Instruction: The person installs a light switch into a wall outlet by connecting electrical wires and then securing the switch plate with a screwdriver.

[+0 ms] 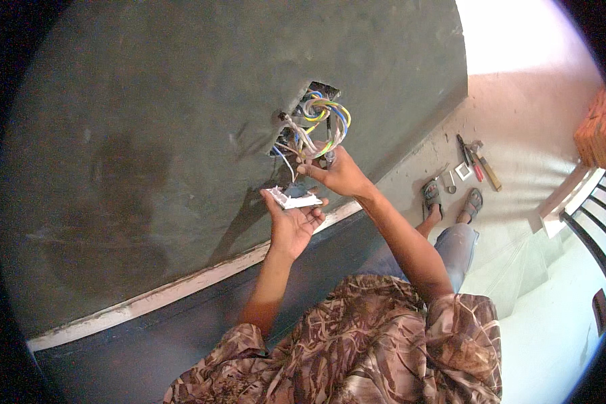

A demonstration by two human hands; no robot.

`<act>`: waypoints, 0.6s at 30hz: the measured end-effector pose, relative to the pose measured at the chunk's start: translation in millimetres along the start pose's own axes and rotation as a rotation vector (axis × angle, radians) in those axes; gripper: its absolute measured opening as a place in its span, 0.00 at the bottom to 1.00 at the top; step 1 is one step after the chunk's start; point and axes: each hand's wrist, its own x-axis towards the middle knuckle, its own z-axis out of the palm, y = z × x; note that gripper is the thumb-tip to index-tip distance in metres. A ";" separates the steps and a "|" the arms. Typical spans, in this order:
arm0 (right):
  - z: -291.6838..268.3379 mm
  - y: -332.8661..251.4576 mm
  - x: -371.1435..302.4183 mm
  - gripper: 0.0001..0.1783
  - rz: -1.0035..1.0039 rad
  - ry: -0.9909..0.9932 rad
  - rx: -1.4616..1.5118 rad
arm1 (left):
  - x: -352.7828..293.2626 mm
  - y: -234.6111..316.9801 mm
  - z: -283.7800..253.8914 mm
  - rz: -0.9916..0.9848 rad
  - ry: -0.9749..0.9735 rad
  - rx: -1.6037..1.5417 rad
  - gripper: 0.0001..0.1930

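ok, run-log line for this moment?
left hand: holding plate | right hand: at wires | wires: out of wall | tools: on floor

Bare hands: two, one left (293, 232) and one right (341, 176). White plate (291, 199): one, with one dark block (295, 190) on its back. Wires (347, 120): several (white, blue and yellow-green among them; bunched too tightly for an exact count). White square frame (458, 169): one. Wooden-handled tool (492, 176): one. Red handle (477, 170): one. Black handle (462, 147): one (whether red and black make one tool or two cannot be told). Round grey item (452, 188): one. Sandals (474, 205): two, one pair. Brick stack (598, 131): one. Patterned shirt (377, 337): one.
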 end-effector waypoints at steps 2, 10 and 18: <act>-1.9 1.2 1.2 0.10 0.002 -0.015 -0.002 | 0.1 -3.2 0.4 0.019 -0.020 -0.018 0.55; -5.5 -4.1 1.5 0.11 0.172 -0.127 0.054 | -1.8 -3.1 5.1 0.055 0.054 -0.035 0.53; -1.8 1.5 6.9 0.12 0.235 -0.176 0.094 | 5.7 0.9 -4.3 0.017 0.017 -0.146 0.47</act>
